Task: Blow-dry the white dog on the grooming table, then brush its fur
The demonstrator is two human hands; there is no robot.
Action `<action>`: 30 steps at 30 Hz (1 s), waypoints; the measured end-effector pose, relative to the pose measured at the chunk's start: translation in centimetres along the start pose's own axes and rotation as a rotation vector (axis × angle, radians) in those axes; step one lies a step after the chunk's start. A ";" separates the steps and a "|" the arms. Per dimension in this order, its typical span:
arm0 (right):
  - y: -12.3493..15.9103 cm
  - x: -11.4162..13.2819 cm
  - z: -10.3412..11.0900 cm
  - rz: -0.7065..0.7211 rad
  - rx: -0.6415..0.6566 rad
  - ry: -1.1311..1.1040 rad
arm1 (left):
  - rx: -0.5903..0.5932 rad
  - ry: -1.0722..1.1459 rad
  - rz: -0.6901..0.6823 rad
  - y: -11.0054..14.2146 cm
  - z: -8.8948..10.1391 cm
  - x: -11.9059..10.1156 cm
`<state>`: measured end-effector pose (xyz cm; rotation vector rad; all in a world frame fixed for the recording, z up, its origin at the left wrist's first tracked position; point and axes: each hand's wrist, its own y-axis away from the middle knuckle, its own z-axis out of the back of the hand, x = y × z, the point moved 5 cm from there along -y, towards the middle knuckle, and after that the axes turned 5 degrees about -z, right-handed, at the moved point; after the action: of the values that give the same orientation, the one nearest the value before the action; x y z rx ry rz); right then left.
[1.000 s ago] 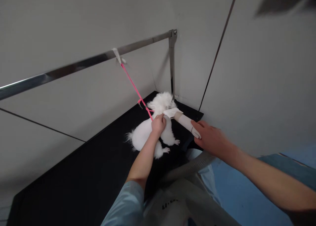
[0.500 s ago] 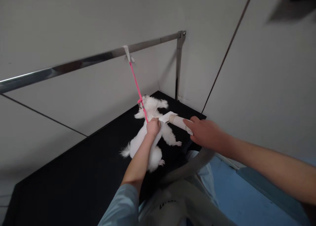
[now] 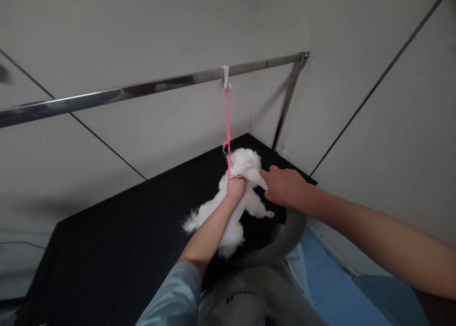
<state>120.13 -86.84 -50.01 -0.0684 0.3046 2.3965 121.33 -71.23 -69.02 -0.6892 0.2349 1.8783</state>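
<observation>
A small white fluffy dog (image 3: 233,200) stands on a black grooming table (image 3: 135,235), facing the far corner. A pink leash (image 3: 227,121) runs straight up from its neck to a metal rail (image 3: 149,86). My left hand (image 3: 235,188) is closed on the dog's fur at the back of its neck or shoulders. My right hand (image 3: 285,188) grips a white dryer nozzle (image 3: 249,173), whose flat tip points at the dog's neck just above my left hand. A grey hose (image 3: 281,243) curves down from the nozzle.
Grey panelled walls close off the table on the far and right sides. A metal post (image 3: 287,105) holds the rail at the corner. Blue floor (image 3: 338,288) shows at lower right. My light-blue sleeve and grey apron fill the bottom.
The view has swung so the leash now hangs vertical. The nozzle has moved closer to the dog's neck, and my left hand stays on the dog.
</observation>
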 end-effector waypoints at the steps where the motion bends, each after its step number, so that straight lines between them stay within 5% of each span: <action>1: -0.1 -0.1 0.1 -0.006 0.011 0.006 | 0.017 -0.016 -0.018 0.0 -0.3 -0.4; 7: 0.3 -2.0 -0.3 -0.038 0.115 0.053 | 0.177 -0.157 -0.169 1.1 -1.9 -2.8; 13: 3.9 -4.3 -2.3 -0.033 0.225 0.137 | 0.309 -0.286 -0.350 2.9 -1.8 -2.8; 20: 6.4 -5.3 -4.5 0.007 0.140 0.179 | 0.356 -0.440 -0.351 2.4 -1.8 -2.1; 27: 7.7 -6.3 -6.2 0.019 0.101 0.175 | 0.517 -0.441 -0.530 4.1 -1.2 -3.2; 30: 8.3 -6.9 -6.6 0.005 0.118 0.143 | 0.584 -0.424 -0.492 3.8 -0.6 -3.6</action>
<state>119.58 -98.84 -53.85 -0.1855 0.5130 2.3777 119.03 -75.90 -68.03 0.0596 0.2895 1.3393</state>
